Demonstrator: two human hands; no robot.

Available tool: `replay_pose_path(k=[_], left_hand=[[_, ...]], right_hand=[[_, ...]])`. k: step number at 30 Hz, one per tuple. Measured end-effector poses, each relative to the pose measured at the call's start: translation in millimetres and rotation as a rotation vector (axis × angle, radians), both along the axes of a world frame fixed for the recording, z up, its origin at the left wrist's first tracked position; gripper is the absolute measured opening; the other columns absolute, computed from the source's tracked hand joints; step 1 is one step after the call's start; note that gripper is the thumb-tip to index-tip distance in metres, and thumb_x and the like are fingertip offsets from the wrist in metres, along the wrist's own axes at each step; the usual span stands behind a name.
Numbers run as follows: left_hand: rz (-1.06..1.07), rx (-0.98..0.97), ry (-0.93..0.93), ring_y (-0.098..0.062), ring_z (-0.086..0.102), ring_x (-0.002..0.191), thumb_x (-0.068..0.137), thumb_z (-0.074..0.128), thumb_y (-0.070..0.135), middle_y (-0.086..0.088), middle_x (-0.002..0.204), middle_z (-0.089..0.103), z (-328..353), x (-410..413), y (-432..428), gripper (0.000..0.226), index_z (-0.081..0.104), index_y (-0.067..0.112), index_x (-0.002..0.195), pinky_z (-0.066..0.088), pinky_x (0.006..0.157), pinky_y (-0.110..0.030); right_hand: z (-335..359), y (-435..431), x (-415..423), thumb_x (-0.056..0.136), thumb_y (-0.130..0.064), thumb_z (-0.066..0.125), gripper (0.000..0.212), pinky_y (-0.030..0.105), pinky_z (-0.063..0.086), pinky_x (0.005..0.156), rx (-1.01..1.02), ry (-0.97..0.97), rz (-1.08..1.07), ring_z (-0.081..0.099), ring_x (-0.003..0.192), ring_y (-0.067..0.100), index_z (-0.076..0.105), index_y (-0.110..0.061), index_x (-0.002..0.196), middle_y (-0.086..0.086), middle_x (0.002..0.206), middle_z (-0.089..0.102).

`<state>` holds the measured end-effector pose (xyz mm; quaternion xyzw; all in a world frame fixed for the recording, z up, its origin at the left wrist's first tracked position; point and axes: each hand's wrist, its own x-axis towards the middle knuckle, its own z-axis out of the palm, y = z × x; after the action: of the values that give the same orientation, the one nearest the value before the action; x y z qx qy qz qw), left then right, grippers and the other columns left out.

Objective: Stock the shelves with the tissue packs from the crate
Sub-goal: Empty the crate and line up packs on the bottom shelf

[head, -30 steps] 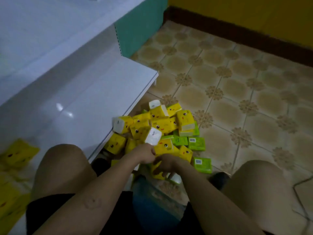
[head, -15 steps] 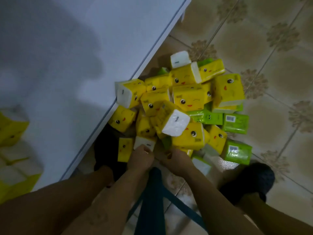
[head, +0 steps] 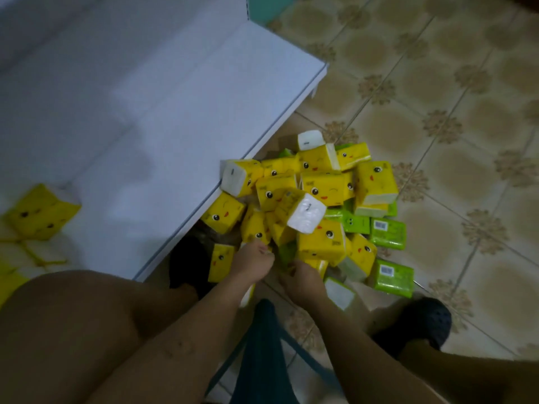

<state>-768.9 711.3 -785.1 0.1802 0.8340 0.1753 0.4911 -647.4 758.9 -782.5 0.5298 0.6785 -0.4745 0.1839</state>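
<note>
A loose pile of tissue packs lies on the tiled floor against the shelf's front edge. Most are yellow tissue packs point(head: 323, 188) with cartoon faces, and a few green tissue packs point(head: 388, 233) sit on the pile's right side. My left hand point(head: 253, 262) is at the near edge of the pile, its fingers curled round a yellow pack there. Close beside it, my right hand point(head: 300, 279) grips another yellow pack at the pile's bottom. No crate is in view. One yellow pack point(head: 40, 212) stands on the white shelf point(head: 175, 126) at far left.
The low white shelf board fills the upper left, with more yellow packs blurred at its left edge. My knees and black shoes point(head: 414, 325) flank the pile. A dark blue object point(head: 262, 345) sits between my legs. Patterned floor tiles stretch away to the right.
The view dropped toward the pile, then pulled back slightly. Both hands stayed together at the near edge of the pile with fingers curled. The packs have barely shifted.
</note>
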Motion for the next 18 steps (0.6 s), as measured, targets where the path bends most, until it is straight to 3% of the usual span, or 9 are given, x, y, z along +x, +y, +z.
replay_pose_path(k=[4, 7, 9, 11, 14, 16, 18], left_hand=[[0.062, 0.056, -0.046, -0.024, 0.056, 0.112, 0.089, 0.063, 0.029, -0.003, 0.122, 0.057, 15.5, 15.6, 3.3, 0.043, 0.052, 0.019, 0.129, 0.045, 0.095, -0.034], [0.155, 0.164, -0.065, -0.013, 0.051, 0.087, 0.088, 0.063, 0.022, 0.007, 0.097, 0.050, 16.3, 19.3, 22.6, 0.022, 0.048, 0.028, 0.103, 0.041, 0.080, -0.031], [0.224, 0.247, -0.050, -0.014, 0.054, 0.101, 0.085, 0.066, 0.017, 0.008, 0.108, 0.055, 14.3, 18.5, 40.3, 0.033, 0.052, 0.024, 0.113, 0.043, 0.085, -0.030], [0.225, 0.290, 0.006, -0.022, 0.053, 0.119, 0.080, 0.070, 0.018, -0.002, 0.129, 0.056, 10.0, 15.0, 59.2, 0.055, 0.052, 0.019, 0.131, 0.045, 0.098, -0.038], [0.183, 0.234, -0.014, -0.026, 0.042, 0.133, 0.078, 0.072, 0.021, -0.003, 0.146, 0.040, -4.6, 5.7, 83.5, 0.078, 0.036, 0.023, 0.147, 0.040, 0.107, -0.045], [0.171, 0.228, -0.057, -0.025, 0.042, 0.133, 0.077, 0.074, 0.022, 0.000, 0.148, 0.039, -18.2, -0.8, 93.2, 0.085, 0.030, 0.026, 0.149, 0.042, 0.106, -0.043], [0.138, 0.212, -0.113, -0.024, 0.046, 0.129, 0.077, 0.076, 0.022, 0.001, 0.145, 0.043, -24.0, -4.6, 99.4, 0.084, 0.031, 0.026, 0.148, 0.045, 0.099, -0.038]], right_hand=[[14.5, -7.1, 13.2, 0.087, -0.026, 0.066, 0.041, 0.030, 0.042, 0.079, 0.023, 0.030, -0.153, 0.059, 0.111, 0.031, 0.057, -0.008, 0.123, 0.013, 0.118, 0.065], [17.2, 11.6, 15.2, 0.087, -0.028, 0.066, 0.045, 0.034, 0.047, 0.085, 0.043, 0.071, -0.275, 0.062, 0.106, 0.031, 0.054, -0.011, 0.127, 0.011, 0.116, 0.066], [15.5, 35.5, 11.2, 0.086, -0.028, 0.066, 0.049, 0.042, 0.051, 0.086, 0.058, 0.104, -0.402, 0.064, 0.099, 0.031, 0.051, -0.014, 0.130, 0.009, 0.117, 0.065], [14.9, 60.6, 3.0, 0.085, -0.025, 0.067, 0.051, 0.044, 0.052, 0.083, 0.057, 0.151, -0.547, 0.063, 0.094, 0.029, 0.050, -0.014, 0.132, 0.010, 0.120, 0.062], [4.9, 97.6, -12.7, 0.087, -0.013, 0.062, 0.058, 0.032, 0.041, 0.076, 0.032, 0.211, -0.661, 0.053, 0.090, 0.022, 0.041, -0.012, 0.142, 0.011, 0.122, 0.057], [-6.0, 114.9, -21.4, 0.086, -0.003, 0.057, 0.060, 0.034, 0.040, 0.075, -0.050, 0.230, -0.768, 0.050, 0.092, 0.024, 0.039, -0.010, 0.143, 0.013, 0.109, 0.057], [-15.4, 122.7, -28.2, 0.085, 0.008, 0.050, 0.043, 0.036, 0.044, 0.072, -0.193, 0.252, -0.829, 0.051, 0.090, 0.026, 0.050, -0.005, 0.126, 0.012, 0.092, 0.055]])
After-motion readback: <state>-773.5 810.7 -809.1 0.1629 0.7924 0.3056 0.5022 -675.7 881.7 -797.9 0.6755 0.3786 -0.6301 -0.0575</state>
